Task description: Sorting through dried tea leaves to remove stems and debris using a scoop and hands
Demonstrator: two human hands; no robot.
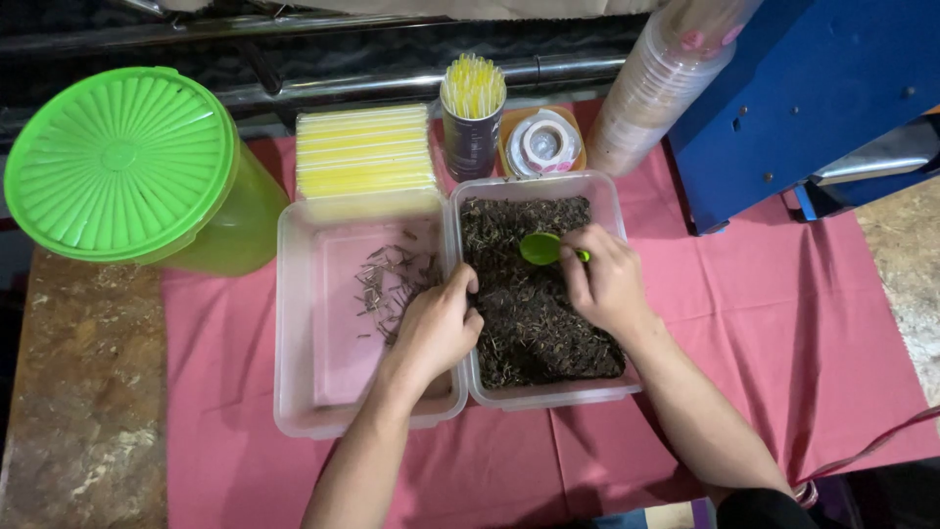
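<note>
The right hand (607, 284) grips a green scoop (541, 249), bowl pointing left over the dark tea leaves (534, 313) (full tub); the left hand (438, 328), fingers curled and empty, rests nearer the divide.

A small bright green spoon (540, 248) lay against dark brown, almost black dried leaves (534, 294) in a clear container (612, 211). Left of it, a second clear container (294, 323) showed pale pink through its base, flecked with brown stems (392, 284). Under both was a pink cloth (783, 323). Behind them were yellow straws (364, 149); far left, a lime green ribbed lid (117, 162).
</note>
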